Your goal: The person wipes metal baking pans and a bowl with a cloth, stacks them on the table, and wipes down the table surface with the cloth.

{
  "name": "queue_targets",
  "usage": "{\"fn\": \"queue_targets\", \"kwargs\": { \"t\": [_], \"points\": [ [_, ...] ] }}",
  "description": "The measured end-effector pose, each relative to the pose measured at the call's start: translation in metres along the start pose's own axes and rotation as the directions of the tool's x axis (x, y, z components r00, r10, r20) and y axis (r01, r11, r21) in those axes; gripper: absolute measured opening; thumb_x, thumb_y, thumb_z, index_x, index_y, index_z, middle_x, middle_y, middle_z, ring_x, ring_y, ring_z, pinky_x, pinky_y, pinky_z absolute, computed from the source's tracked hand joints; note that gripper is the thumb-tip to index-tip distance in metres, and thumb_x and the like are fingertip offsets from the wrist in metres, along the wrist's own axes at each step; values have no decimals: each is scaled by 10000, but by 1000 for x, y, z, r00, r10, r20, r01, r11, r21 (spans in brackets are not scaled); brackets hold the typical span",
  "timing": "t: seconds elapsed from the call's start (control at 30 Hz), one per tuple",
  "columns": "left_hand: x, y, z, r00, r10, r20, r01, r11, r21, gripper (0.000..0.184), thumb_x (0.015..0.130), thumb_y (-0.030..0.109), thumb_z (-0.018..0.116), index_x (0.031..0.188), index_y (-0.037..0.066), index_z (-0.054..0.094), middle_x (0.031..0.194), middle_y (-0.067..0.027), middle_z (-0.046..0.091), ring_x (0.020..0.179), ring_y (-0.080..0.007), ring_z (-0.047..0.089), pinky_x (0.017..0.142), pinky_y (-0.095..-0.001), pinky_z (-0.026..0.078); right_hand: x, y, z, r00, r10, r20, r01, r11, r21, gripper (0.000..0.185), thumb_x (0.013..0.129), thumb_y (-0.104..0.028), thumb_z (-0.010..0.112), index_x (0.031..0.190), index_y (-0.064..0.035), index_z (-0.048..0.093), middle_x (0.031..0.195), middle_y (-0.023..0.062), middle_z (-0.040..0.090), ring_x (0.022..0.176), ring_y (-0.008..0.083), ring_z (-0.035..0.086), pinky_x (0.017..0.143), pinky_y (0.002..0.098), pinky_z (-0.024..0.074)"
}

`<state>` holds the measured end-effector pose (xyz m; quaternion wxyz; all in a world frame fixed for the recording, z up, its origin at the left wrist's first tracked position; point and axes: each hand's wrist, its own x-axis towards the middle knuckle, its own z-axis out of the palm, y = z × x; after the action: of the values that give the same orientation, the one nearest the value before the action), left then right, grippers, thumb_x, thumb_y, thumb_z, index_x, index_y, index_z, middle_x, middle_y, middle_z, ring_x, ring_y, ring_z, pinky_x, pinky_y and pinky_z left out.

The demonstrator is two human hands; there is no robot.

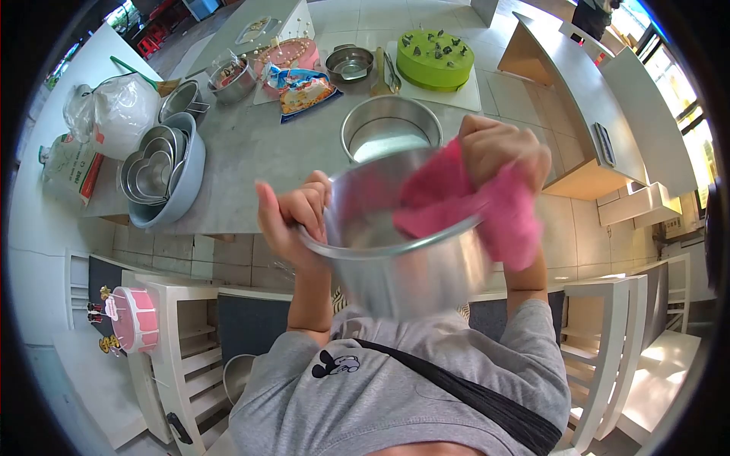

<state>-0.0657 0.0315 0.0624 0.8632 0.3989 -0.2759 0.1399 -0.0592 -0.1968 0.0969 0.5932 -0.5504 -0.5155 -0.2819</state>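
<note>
A large round metal pan (403, 277) is held tilted in front of my chest, its opening facing up and away. My left hand (296, 220) grips its left rim, thumb pointing up. Bunched in my right hand (502, 148) is a pink cloth (513, 216), which hangs over the right rim and partly inside the pan. Motion blurs the cloth and pan. Just beyond, an empty round cake tin (391, 125) stands on the grey table (251, 167).
A blue basin (199, 171) of nested heart-shaped tins (154, 173) is at the left, beside plastic bags (125, 114). Farther back are a snack bag (304, 93), a metal bowl (350, 61), a green cake (435, 61) and a pink cake (285, 55). Another pink cake (135, 319) is lower left.
</note>
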Motion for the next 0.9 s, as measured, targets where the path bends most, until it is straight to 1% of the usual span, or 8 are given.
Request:
{"fn": "queue_targets", "kwargs": {
  "t": [0.03, 0.07, 0.47, 0.5, 0.53, 0.7, 0.8, 0.9],
  "points": [
    [9, -20, -34, 930, 44, 365, 128, 891, -435, 620, 959, 383, 187, 616, 58, 588, 571, -74, 565, 550, -206, 530, 691, -329, 405, -5, 1, -2, 1000, 4, 1, -4, 1000, 1, 226, 815, -211, 575, 646, -61, 562, 599, 81, 572, 480, 170, 503, 494, 307, 381],
    [5, -25, -43, 933, 40, 359, 130, 890, -437, 620, 959, 383, 187, 616, 58, 588, 571, -74, 565, 550, -206, 530, 691, -329, 405, -8, 7, -9, 995, 59, -78, -61, 998, -23, 239, 823, -218, 565, 645, -60, 560, 603, 80, 572, 483, 171, 503, 498, 310, 386],
    [8, -54, -96, 709, -575, 408, 705, 583, -404, 636, 894, 529, 318, 1291, 50, 182, 1265, -151, 365, 1148, -264, 410, 922, -411, 387, -28, 35, 54, 465, 328, -823, -596, 803, -17, 395, 916, -305, 452, 631, -44, 534, 647, 70, 574, 505, 183, 508, 537, 343, 436],
    [10, -57, -96, 673, -612, 414, 739, 539, -404, 696, 889, 541, 329, 1347, 50, 148, 1323, -158, 348, 1198, -269, 400, 941, -418, 385, -23, 30, 32, 890, 44, -453, -301, 803, -514, 373, 859, -301, 525, 574, -63, 485, 586, 49, 517, 467, 172, 461, 510, 316, 400],
    [10, -56, -92, 633, -652, 419, 772, 490, -404, 758, 883, 553, 339, 1404, 49, 115, 1381, -164, 331, 1248, -274, 390, 960, -425, 384, -18, 25, 20, 980, -145, 136, 198, 643, -740, 392, 801, -298, 598, 516, -82, 435, 525, 27, 461, 428, 160, 414, 482, 289, 363],
    [0, -59, -81, 567, -808, 158, 817, 577, 18, 621, 888, 433, 444, 1317, 0, 329, 1263, -140, 470, 1176, -238, 459, 902, -378, 426, -21, 22, 45, 919, -165, 357, 391, 484, -783, 428, 720, -233, 657, 475, -121, 325, 475, -13, 348, 436, 142, 387, 470, 279, 323],
    [-14, -67, -84, 704, -702, -104, 710, 693, 127, 505, 900, 367, 453, 1227, -17, 437, 1198, -117, 516, 1124, -210, 489, 902, -368, 424, -23, 22, 42, 932, 38, -360, -283, 698, -658, 205, 754, -202, 609, 797, -11, 547, 702, 107, 511, 666, 291, 532, 621, 361, 440],
    [-5, -55, -50, 836, -491, -244, 530, 838, 132, 454, 904, 348, 448, 1178, -12, 482, 1153, -107, 536, 1073, -199, 513, 895, -371, 427, 13, 37, 38, 780, 170, -602, -503, 742, -443, 397, 756, -214, 598, 1079, -12, 485, 1032, 200, 479, 956, 389, 480, 791, 426, 428]
  ]
}}
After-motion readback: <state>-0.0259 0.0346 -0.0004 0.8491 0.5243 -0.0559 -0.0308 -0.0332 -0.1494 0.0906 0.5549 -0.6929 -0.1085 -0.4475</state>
